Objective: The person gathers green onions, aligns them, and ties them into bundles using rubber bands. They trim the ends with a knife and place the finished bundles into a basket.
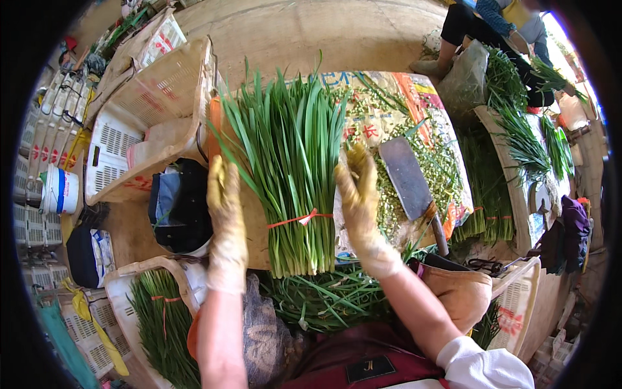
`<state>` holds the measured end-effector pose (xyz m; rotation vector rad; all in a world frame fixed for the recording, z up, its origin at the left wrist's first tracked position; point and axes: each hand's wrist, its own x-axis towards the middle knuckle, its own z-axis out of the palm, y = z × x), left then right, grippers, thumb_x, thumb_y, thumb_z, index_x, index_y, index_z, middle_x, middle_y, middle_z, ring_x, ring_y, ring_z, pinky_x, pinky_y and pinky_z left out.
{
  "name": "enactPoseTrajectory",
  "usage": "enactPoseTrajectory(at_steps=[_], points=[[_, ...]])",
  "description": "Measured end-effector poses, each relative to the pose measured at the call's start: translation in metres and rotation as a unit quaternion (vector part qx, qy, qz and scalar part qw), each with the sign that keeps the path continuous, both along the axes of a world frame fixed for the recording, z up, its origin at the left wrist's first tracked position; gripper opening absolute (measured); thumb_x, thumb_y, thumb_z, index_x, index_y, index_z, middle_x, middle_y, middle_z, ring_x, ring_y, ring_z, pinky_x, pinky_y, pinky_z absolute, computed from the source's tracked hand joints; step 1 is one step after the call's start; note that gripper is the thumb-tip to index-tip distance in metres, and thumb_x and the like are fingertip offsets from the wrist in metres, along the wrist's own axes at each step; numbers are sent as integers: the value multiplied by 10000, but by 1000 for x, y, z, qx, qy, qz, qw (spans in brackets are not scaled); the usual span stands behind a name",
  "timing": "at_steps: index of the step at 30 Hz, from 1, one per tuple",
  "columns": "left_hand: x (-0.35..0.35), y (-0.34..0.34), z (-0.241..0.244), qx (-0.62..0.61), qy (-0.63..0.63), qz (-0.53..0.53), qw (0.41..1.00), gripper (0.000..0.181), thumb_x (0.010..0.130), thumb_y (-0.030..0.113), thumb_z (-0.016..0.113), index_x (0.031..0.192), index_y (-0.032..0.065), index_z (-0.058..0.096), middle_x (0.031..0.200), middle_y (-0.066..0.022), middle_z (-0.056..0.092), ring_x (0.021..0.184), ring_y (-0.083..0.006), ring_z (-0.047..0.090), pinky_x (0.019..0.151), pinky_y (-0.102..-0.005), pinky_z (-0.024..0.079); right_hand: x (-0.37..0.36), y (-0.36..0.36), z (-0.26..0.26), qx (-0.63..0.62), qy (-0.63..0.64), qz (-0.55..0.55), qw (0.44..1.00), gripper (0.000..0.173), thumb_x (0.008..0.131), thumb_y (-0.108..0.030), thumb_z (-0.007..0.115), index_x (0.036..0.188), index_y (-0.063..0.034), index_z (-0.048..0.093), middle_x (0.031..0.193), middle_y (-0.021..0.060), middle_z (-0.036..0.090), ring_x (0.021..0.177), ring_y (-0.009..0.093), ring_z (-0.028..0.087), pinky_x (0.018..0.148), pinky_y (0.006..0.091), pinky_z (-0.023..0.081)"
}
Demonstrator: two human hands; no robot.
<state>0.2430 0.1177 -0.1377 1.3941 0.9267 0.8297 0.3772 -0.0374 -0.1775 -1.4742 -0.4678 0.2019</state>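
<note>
A bundle of garlic chives (296, 160), tied near its cut ends with a red band (301, 220), lies on a board partly covered by a printed woven sack (369, 129). My left hand (225, 204), in a dirty yellow glove, is held to the left of the bundle and grips nothing. On the bundle's right, my gloved right hand (359, 199) has its thumb apart from its fingers and holds nothing. A cleaver (407, 177) with a wooden handle lies right of that hand, among chopped stem pieces (440, 170).
Plastic crates stand at the left (150, 107) and lower left (116, 287), the latter holding tied chives (163, 321). Loose leaves (335, 296) lie below the board. A dark cloth-lined container (182, 209) is beside my left hand. Another person (486, 34) sits at the upper right holding greens.
</note>
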Motion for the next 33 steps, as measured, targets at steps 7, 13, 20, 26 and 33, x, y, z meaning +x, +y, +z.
enactPoseTrajectory(at_steps=[7,13,20,26,33], points=[[-3,-42,-37,182,84,3,980,505,976,261,484,1375,-28,371,1416,-155,403,1315,-249,366,1086,-340,278,-40,1,16,-202,-236,114,944,522,834,-122,596,1328,-33,453,1327,198,449,1232,389,408,1058,439,308],[-4,-35,-62,104,50,-1,993,485,1005,280,391,1419,35,322,1446,-120,360,1319,-219,354,1103,-329,253,-27,-8,-22,-87,-181,197,960,512,922,-264,472,1373,-27,419,1431,188,364,1333,367,316,1129,441,186],[0,-76,-14,-311,-295,-95,898,632,975,410,408,1470,81,193,1452,-88,342,1295,-193,390,1085,-341,328,-39,7,-8,43,-13,253,967,627,941,-398,392,1419,3,328,1483,212,260,1391,355,207,1137,423,115],[-35,-68,-92,-351,-206,-25,913,527,989,334,428,1442,100,298,1431,-53,375,1256,-146,419,1051,-282,351,-39,3,-15,-34,-83,262,961,608,941,-400,395,1418,-27,347,1470,225,276,1371,361,247,1134,409,141],[-27,-37,-62,-144,-48,32,988,590,938,420,513,1384,52,394,1340,-89,490,1237,-188,451,1054,-302,340,-34,-11,6,-57,-89,219,970,553,899,-224,565,1395,-55,387,1432,169,363,1341,303,312,1117,394,209]])
